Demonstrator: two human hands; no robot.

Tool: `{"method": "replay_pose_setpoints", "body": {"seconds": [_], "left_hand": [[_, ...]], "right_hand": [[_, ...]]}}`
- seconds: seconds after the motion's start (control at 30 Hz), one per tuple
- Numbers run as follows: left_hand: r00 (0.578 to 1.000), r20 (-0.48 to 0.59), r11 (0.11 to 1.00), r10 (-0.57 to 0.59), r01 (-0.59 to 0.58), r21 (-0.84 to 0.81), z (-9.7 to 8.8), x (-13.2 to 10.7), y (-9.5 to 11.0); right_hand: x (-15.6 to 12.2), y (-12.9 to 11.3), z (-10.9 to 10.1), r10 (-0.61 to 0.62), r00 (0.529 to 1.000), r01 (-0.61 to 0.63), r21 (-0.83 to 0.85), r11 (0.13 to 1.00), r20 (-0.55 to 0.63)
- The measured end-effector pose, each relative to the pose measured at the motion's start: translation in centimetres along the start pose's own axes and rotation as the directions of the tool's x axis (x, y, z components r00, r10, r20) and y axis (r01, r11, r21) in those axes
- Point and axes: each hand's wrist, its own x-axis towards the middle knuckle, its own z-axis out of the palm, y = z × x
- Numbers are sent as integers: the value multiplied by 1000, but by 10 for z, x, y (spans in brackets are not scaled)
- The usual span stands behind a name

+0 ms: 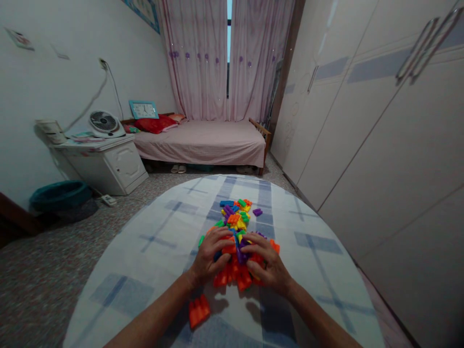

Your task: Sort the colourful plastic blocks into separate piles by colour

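A heap of small plastic building blocks (236,220) in orange, purple, green, yellow and blue lies in the middle of a round table with a checked cloth (152,251). My left hand (209,255) and my right hand (267,263) rest on the near end of the heap, fingers curled around a cluster of joined orange blocks (236,274). Both hands grip that cluster from either side. A separate orange block piece (198,310) lies on the cloth beside my left forearm. One purple block (257,211) sits alone to the right of the heap.
Beyond the table stands a bed with a pink cover (203,140) under pink curtains. A white cabinet (108,164) with a small fan (104,123) is at the left, a teal basin (60,195) on the floor. Wardrobe doors (362,121) line the right side.
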Motion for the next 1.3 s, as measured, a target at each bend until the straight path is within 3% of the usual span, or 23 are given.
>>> {"method": "replay_pose_setpoints", "body": {"seconds": [0.13, 0.27, 0.33, 0.43, 0.57, 0.67, 0.8, 1.0, 1.1, 1.2, 1.3], "left_hand": [[979, -121, 987, -162, 160, -25, -10, 5, -20], [912, -220, 932, -346, 361, 35, -13, 33, -76], [910, -185, 916, -371, 392, 90, -9, 48, -112], [941, -91, 928, -326, 337, 157, 4, 65, -159], [952, 70, 944, -298, 283, 170, 27, 80, -188], [924, 113, 927, -366, 351, 132, 42, 90, -185], [911, 169, 923, -377, 384, -13, 48, 99, -158], [847, 252, 850, -468, 509, -134, 24, 83, -106], [809, 279, 808, -517, 569, -153, 9, 71, -87], [824, 200, 821, -530, 558, -122, -4, 56, -73], [846, 39, 845, -532, 534, -29, -15, 28, -57]], "right_hand": [[13, 21, -18, 132, 981, -135, -10, 991, -144], [45, 88, -28, 300, 926, -315, -33, 948, -232], [63, 125, -26, 359, 901, -382, -54, 922, -243], [87, 165, -16, 425, 886, -445, -84, 891, -188], [117, 186, -1, 417, 901, -429, -90, 899, -122], [134, 186, 11, 418, 905, -424, -86, 901, -84], [142, 172, 23, 385, 922, -383, -64, 921, 23], [126, 127, 20, 334, 927, -354, 105, 929, 168], [114, 99, 13, 311, 921, -339, 89, 937, 234], [95, 77, 0, 310, 942, -315, 17, 949, 128], [59, 65, -17, 314, 941, -319, -27, 947, -124]]}}
